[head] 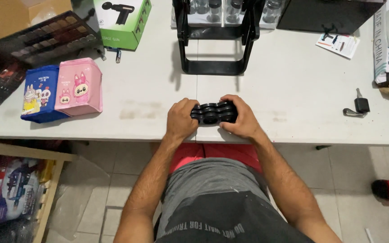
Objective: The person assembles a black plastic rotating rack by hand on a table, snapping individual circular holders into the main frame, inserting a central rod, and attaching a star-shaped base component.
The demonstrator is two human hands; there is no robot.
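White table (pixel 293 90) — both hands (pixel 182 120) (pixel 244 118) around black ringed part (pixel 213 112)

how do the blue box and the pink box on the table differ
The blue box is dark blue and sits on the left, nearer the table edge; the pink box is pale pink and sits to its right, slightly farther back. Both are about the same size, carry cartoon figures, touch side by side, and lie away from both hands.
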